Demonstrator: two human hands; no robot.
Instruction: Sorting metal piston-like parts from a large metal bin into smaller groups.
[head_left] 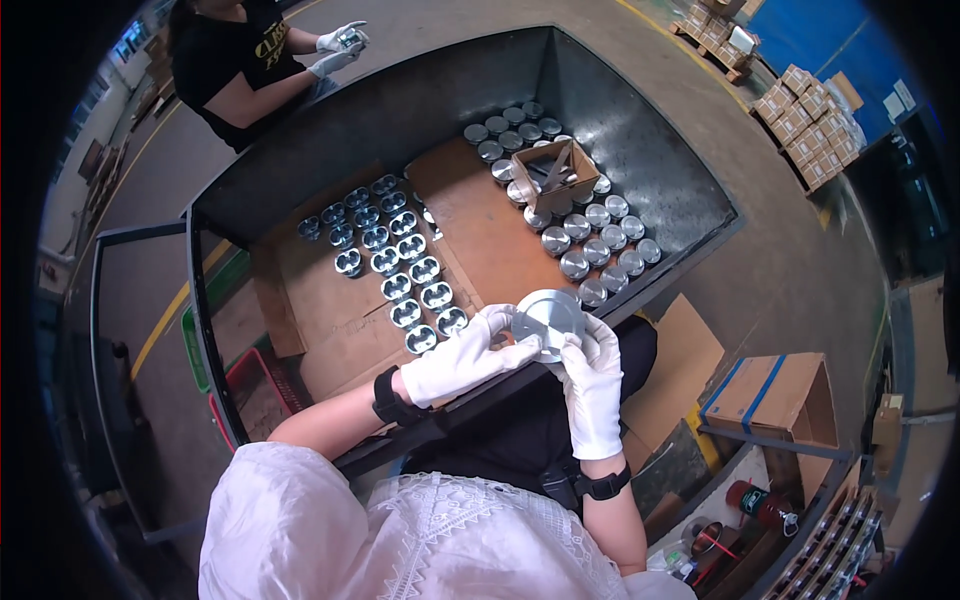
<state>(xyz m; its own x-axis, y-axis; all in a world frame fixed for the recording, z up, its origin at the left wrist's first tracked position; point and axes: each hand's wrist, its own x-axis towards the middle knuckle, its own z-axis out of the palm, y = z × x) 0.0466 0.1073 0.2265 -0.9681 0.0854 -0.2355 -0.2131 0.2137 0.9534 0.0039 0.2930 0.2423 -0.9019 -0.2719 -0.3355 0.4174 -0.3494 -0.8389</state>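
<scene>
Between my two white-gloved hands I hold a round silver piston (pixel 548 318), its flat machined crown turned up. My left hand (pixel 468 358) grips its left edge, fingers closed on the rim. The fingers and thumb of my right hand (pixel 592 378) pinch the right and lower edge. Below, in a dark metal bin, rows of pistons (pixel 404 285) lie with their hollow undersides up on cardboard at the left. More pistons (pixel 600 240) sit crown up at the right. An open cardboard box (pixel 528 178) holding dark metal pieces stands among them.
The bin's metal wall (pixel 690 190) rises around the pistons. Across it a person (pixel 250 65) in white gloves holds a small metal part. A cardboard box (pixel 765 395) with blue straps stands at my right, above a tray with a red bottle (pixel 755 500). Stacked cartons (pixel 815 120) lie beyond.
</scene>
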